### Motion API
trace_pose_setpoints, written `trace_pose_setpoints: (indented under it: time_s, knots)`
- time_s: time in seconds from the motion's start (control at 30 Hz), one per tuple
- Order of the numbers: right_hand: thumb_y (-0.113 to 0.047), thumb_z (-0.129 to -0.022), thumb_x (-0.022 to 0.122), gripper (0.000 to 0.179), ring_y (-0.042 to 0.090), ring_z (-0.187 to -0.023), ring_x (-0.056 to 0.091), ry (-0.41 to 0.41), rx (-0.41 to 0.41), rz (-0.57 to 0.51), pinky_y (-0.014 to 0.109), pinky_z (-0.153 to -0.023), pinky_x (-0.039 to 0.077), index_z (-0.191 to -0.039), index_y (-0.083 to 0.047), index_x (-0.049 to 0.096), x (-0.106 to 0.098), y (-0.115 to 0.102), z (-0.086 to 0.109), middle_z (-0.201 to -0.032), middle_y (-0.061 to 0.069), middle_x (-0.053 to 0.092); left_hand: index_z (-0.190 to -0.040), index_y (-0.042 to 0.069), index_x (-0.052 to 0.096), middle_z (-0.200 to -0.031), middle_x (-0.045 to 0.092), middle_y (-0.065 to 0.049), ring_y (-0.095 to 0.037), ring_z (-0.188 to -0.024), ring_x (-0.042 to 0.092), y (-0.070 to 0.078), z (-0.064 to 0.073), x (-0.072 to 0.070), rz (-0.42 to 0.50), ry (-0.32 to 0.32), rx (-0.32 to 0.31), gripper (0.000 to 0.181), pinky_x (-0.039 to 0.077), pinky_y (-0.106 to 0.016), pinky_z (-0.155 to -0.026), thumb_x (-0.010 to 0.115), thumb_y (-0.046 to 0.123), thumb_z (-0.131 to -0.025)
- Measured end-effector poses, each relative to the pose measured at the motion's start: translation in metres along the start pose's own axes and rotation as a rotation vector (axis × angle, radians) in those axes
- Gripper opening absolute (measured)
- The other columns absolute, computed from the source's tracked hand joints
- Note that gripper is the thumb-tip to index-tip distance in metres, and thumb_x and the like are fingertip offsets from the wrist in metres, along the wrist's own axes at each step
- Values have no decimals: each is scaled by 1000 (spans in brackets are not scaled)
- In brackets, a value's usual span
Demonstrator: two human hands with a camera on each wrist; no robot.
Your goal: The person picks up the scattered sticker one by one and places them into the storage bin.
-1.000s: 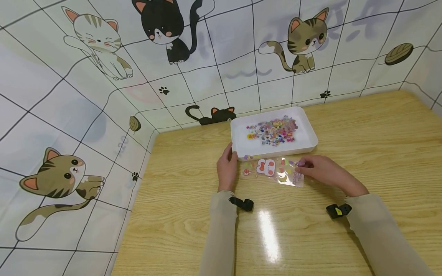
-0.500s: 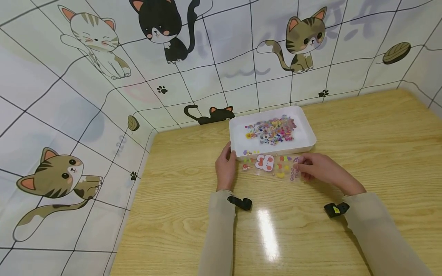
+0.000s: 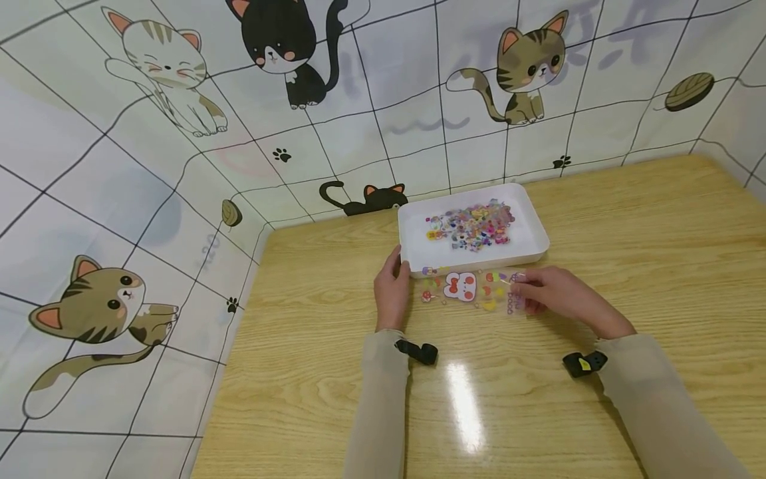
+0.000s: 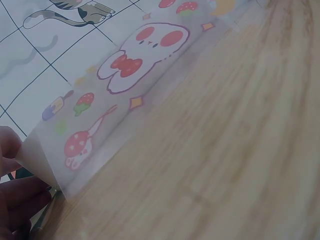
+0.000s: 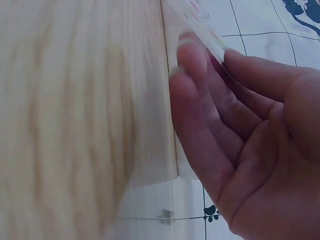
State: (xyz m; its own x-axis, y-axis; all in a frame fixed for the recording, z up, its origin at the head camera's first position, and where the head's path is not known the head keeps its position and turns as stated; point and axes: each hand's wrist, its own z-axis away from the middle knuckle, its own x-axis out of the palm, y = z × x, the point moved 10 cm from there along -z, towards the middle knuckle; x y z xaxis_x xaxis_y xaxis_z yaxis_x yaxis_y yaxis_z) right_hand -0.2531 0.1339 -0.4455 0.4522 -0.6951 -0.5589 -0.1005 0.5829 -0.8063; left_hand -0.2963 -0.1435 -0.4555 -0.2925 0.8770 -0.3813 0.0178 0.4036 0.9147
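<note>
A clear plastic bag [image 3: 461, 287], printed with a white rabbit, strawberries and small fruit, stretches between both hands in front of the tray. Its print shows large in the left wrist view, the bag [image 4: 145, 55] slanting above the wood. At the bag's left end, beside the tray's front left corner, my left hand [image 3: 391, 293] pinches the edge between thumb and fingers. My right hand [image 3: 559, 293] pinches the bag's right end. In the right wrist view, the right hand [image 5: 245, 120] has the thumb against the index finger with the film between them, the other fingers bent.
Behind the bag stands a white tray [image 3: 425, 255] with a heap of small colourful, shiny pieces [image 3: 479, 225]. Both rest on a wood-grain table [image 3: 311, 372] that meets a tiled-pattern wall [image 3: 413, 153] with cat drawings at the back and left.
The bag's right end has tilted up slightly and its glare has faded, while the right hand shifted only a little. The left hand and tray stay in place.
</note>
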Motion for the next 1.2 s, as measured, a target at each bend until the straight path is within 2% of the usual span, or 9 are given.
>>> trace_pose_setpoints:
  time_s: [0.17, 0.27, 0.37, 0.53, 0.7, 0.97, 1.2]
  knots:
    - [-32, -95, 39, 34, 28, -56, 60, -59, 32, -166, 39, -50, 51, -104, -1, 52, 7, 2, 2, -65, 12, 62, -130, 29, 47, -122, 54, 5, -5, -112, 47, 2, 1, 0, 9, -4, 23, 38, 39, -29, -93, 47, 27, -92]
    - [-29, -97, 35, 36, 32, -54, 60, -85, 48, -214, 41, -48, 50, -115, 0, 46, 10, 4, 4, -63, 15, 62, -130, 27, 47, -123, 54, 4, -5, -112, 46, 3, 2, 0, 22, -10, 33, 38, 39, -28, -92, 47, 26, -92]
    - [-26, -98, 34, 34, 32, -55, 60, -94, 57, -219, 42, -48, 50, -118, -1, 43, 11, 5, 4, -66, 16, 62, -131, 26, 47, -124, 53, 4, -4, -113, 46, 3, 2, 0, 23, -11, 27, 39, 39, -26, -92, 48, 25, -92]
    - [-21, -97, 38, 24, 29, -63, 60, -100, 43, -230, 39, -53, 52, -110, -3, 44, 12, 5, 3, -79, 16, 59, -131, 25, 47, -124, 53, 3, -5, -112, 46, 3, 1, -1, 15, -5, 22, 39, 39, -26, -92, 47, 26, -92]
    - [-23, -94, 46, 30, 29, -68, 59, -95, 6, -276, 39, -57, 52, -115, -2, 43, 9, 0, 3, -88, 19, 58, -130, 26, 47, -123, 54, 3, -6, -112, 47, 2, 0, -1, 7, 0, 21, 39, 39, -28, -92, 47, 25, -92]
    - [-33, -91, 48, 37, 23, -70, 56, -21, 27, -200, 33, -62, 50, -118, -7, 51, 3, 9, -3, -86, 13, 58, -131, 27, 46, -123, 53, 3, -6, -112, 47, 1, 0, 1, 17, -10, 16, 39, 40, -28, -92, 47, 27, -92]
    - [-29, -90, 51, 35, 23, -71, 58, 14, -16, -224, 32, -62, 51, -113, -2, 55, 0, 7, -6, -88, 14, 59, -131, 26, 46, -124, 53, 3, -6, -112, 47, 2, 0, 0, 27, -10, 11, 39, 40, -26, -91, 47, 26, -92]
